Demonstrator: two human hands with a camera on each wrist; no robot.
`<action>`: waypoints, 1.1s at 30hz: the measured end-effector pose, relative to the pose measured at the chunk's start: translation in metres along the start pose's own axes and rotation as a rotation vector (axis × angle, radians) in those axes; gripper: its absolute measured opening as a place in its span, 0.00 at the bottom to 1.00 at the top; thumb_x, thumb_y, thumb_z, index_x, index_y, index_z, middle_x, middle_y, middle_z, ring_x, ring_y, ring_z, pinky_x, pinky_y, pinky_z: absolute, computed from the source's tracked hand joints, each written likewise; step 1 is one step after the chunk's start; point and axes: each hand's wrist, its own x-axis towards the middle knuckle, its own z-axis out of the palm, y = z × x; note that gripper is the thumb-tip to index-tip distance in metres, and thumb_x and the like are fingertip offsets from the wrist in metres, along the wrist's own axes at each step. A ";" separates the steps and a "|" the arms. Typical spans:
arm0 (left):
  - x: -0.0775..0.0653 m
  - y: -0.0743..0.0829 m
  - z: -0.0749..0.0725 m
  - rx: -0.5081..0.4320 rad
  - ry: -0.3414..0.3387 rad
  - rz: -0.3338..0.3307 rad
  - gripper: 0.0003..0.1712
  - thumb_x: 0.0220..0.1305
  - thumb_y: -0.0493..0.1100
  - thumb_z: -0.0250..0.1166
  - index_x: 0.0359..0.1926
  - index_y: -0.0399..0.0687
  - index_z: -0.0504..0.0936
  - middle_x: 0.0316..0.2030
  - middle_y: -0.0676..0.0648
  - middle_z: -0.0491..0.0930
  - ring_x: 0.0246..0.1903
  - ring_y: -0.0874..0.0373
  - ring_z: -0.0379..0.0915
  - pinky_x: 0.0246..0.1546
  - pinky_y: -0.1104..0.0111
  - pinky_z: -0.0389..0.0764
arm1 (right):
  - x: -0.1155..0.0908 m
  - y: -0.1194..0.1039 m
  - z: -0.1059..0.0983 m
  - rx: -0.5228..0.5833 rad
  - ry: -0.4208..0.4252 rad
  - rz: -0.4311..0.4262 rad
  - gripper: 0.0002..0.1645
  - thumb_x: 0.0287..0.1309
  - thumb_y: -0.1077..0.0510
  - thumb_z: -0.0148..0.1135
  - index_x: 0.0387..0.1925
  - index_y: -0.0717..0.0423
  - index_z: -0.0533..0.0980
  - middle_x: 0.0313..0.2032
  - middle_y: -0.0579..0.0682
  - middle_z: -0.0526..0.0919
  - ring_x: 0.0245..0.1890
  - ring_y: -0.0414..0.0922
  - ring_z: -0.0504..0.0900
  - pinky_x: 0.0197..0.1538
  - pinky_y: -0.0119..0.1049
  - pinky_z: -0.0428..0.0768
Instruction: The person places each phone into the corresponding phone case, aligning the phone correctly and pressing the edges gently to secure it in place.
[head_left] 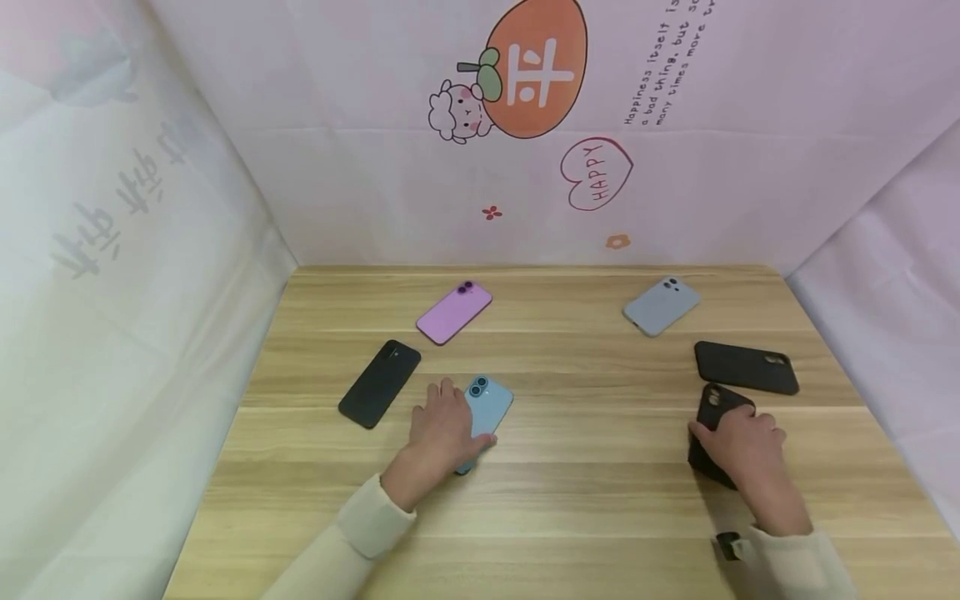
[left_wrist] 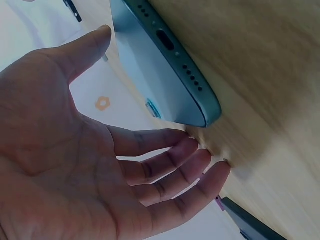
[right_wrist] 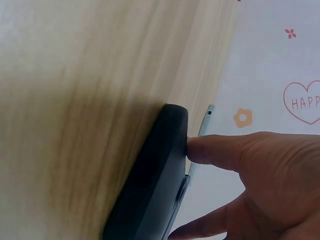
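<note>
A light blue phone [head_left: 491, 404] lies back side up in the middle of the table. My left hand [head_left: 442, 425] hovers over it, thumb at one side and loosely bent fingers past the other. In the left wrist view the phone [left_wrist: 150, 70] shows its port end between the spread thumb and fingers. At the right, my right hand [head_left: 750, 446] holds a black phone case [head_left: 708, 458] with a camera cutout, thumb on one long edge and fingers across the other. In the right wrist view the thumb presses the edge of the dark case [right_wrist: 155, 170].
A black phone [head_left: 380, 383] and a pink phone [head_left: 454, 312] lie at the left and back. A pale grey-blue phone [head_left: 662, 307] is at the back right. Another black phone case [head_left: 746, 367] lies just beyond the right hand. Printed white cloth [head_left: 375, 200] hangs behind the table.
</note>
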 end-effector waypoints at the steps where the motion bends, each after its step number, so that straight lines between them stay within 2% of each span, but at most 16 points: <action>1: 0.000 0.000 0.000 0.003 0.000 0.000 0.53 0.51 0.73 0.67 0.53 0.25 0.75 0.46 0.37 0.68 0.44 0.46 0.65 0.35 0.52 0.80 | 0.000 0.000 -0.002 0.005 -0.019 0.005 0.52 0.63 0.41 0.56 0.43 0.98 0.57 0.34 0.89 0.65 0.38 0.78 0.70 0.38 0.66 0.70; 9: 0.000 0.004 0.003 0.047 0.006 -0.012 0.51 0.50 0.72 0.68 0.52 0.27 0.76 0.45 0.38 0.69 0.45 0.47 0.66 0.37 0.52 0.81 | 0.004 0.002 -0.008 0.052 -0.138 0.054 0.63 0.56 0.34 0.62 0.51 0.96 0.52 0.41 0.92 0.64 0.44 0.80 0.67 0.45 0.67 0.68; 14: 0.002 0.007 0.004 0.021 -0.006 -0.022 0.48 0.50 0.68 0.71 0.51 0.27 0.76 0.45 0.38 0.69 0.46 0.46 0.66 0.37 0.51 0.80 | 0.003 0.002 -0.010 0.063 -0.147 0.043 0.67 0.50 0.31 0.67 0.51 0.95 0.53 0.42 0.91 0.63 0.45 0.79 0.66 0.47 0.67 0.68; 19: 0.004 0.007 0.002 0.009 0.008 -0.020 0.43 0.49 0.62 0.74 0.49 0.27 0.76 0.41 0.39 0.69 0.42 0.47 0.66 0.31 0.54 0.81 | 0.003 0.000 -0.012 0.110 -0.154 0.035 0.71 0.45 0.33 0.71 0.54 0.95 0.51 0.45 0.91 0.58 0.44 0.79 0.65 0.45 0.65 0.71; 25: 0.006 0.006 -0.001 -0.019 0.006 -0.028 0.41 0.48 0.60 0.75 0.47 0.28 0.76 0.40 0.39 0.69 0.39 0.48 0.66 0.27 0.56 0.80 | 0.005 -0.004 -0.014 0.161 -0.168 0.048 0.69 0.45 0.42 0.76 0.59 0.92 0.45 0.48 0.89 0.55 0.37 0.73 0.72 0.35 0.58 0.76; 33: 0.008 0.004 0.001 -0.076 0.026 -0.045 0.43 0.44 0.58 0.78 0.50 0.29 0.73 0.42 0.38 0.69 0.39 0.49 0.66 0.31 0.55 0.79 | 0.007 -0.004 -0.017 0.147 -0.107 -0.019 0.63 0.41 0.42 0.78 0.52 0.91 0.56 0.44 0.86 0.63 0.40 0.76 0.72 0.37 0.62 0.76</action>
